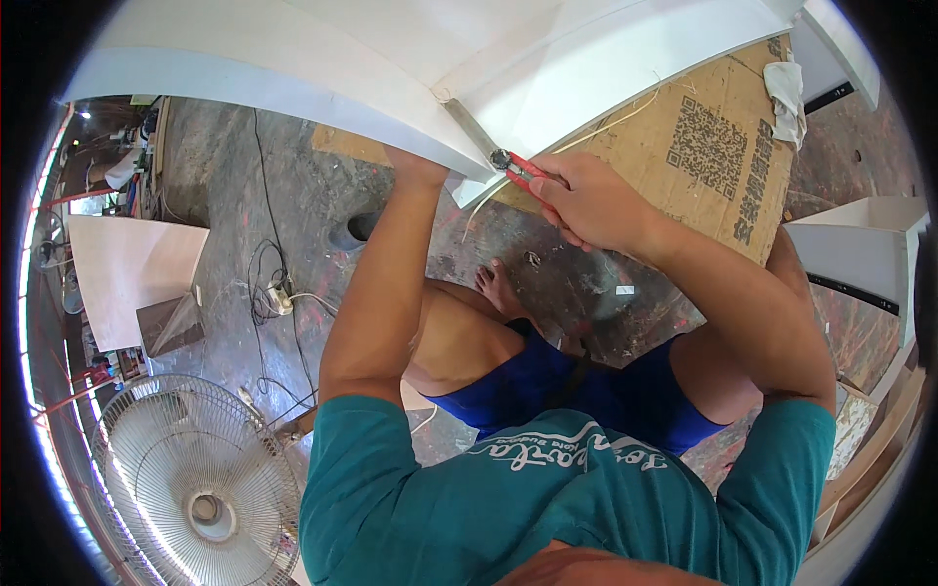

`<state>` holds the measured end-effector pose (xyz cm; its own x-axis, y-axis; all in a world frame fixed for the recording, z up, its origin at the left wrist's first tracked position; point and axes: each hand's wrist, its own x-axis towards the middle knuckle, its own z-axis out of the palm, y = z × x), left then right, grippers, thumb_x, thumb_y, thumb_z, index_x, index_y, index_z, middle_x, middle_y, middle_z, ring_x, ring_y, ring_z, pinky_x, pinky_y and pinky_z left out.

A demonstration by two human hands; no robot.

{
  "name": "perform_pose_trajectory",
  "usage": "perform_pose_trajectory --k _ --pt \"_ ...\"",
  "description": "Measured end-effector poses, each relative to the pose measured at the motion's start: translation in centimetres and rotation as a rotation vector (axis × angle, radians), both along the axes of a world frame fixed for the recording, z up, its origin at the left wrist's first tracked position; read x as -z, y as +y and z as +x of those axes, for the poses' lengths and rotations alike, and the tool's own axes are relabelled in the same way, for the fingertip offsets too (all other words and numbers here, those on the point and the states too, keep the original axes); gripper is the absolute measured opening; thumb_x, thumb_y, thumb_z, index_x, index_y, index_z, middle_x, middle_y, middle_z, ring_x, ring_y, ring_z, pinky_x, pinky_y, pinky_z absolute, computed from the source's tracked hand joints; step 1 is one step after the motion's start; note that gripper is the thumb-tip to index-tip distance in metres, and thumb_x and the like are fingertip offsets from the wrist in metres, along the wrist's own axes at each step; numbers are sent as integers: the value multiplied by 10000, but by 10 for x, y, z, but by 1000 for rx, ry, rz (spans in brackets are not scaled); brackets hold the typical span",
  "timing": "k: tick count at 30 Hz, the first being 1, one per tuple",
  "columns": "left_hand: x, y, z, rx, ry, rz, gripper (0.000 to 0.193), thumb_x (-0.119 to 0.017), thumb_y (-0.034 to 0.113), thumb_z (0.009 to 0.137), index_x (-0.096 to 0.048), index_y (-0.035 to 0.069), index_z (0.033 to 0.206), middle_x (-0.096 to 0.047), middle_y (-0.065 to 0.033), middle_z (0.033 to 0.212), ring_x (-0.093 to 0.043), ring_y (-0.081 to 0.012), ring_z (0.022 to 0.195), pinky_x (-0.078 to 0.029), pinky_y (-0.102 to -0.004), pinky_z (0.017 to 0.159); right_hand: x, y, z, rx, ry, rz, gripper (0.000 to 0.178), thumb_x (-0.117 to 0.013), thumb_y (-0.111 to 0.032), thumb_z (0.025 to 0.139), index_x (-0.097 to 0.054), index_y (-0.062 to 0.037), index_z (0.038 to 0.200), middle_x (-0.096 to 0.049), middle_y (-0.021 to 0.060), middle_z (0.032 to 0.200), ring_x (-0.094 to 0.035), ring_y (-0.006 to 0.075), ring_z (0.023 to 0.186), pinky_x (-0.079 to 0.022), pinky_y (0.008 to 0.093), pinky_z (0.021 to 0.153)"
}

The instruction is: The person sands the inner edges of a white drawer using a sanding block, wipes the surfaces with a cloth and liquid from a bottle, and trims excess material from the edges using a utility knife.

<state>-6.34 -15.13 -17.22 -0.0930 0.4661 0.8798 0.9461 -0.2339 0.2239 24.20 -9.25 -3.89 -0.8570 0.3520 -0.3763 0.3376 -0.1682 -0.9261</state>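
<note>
Right on the spot, I had my right hand [591, 200] clamped around red-handled pliers [521, 173], their head at the near corner of the white cabinet [371, 68]! My left hand [417, 168] met its near edge, fingers hidden, grip impossible to tell.

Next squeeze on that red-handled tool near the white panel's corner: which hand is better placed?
Right, most likely: the right hand grips the red-handled tool, while the left hand is mostly hidden behind the white panel.
</note>
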Motion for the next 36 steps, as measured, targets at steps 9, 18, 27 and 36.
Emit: perform_pose_trajectory --k 9,18,27,36 --pt "-25 -8 20 109 -294 -106 379 -728 315 883 -695 65 1165 -697 -156 1132 -672 -376 1032 -533 -498 901 -25 30 22 -229 -206 106 202 -482 -143 1065 -630 -7 1047 -537 29 662 -540 99 487 -439 270 444" --pt "-26 -20 15 -4 -182 -220 503 -723 339 910 -627 28 1293 -648 -198 1262 -622 -371 1155 -498 -465 996 -46 92 80 -362 -208 224 310 -528 -132 1037 -687 -35 1285 -572 -3 661 -568 79 530 -459 238 489" --pt "-157 -38 116 111 -205 -34 1010 -706 132 884 20 -21 1569 -229 -240 1587 -361 -361 1439 -321 -472 1204 -55 137 135 18 -121 374 370 -602 -248 1056 -652 -89 1387 -586 -48 703 -505 23 578 -404 196 500" --pt "-168 -43 118 16 -435 -270 1083 -685 -36 828 123 -43 1550 -235 -323 1520 -390 -412 1391 -383 -491 1153 -63 125 239 469 47 368 442 -612 -308 1047 -621 -6 1369 -504 -36 707 -424 23 541 -332 202 470"
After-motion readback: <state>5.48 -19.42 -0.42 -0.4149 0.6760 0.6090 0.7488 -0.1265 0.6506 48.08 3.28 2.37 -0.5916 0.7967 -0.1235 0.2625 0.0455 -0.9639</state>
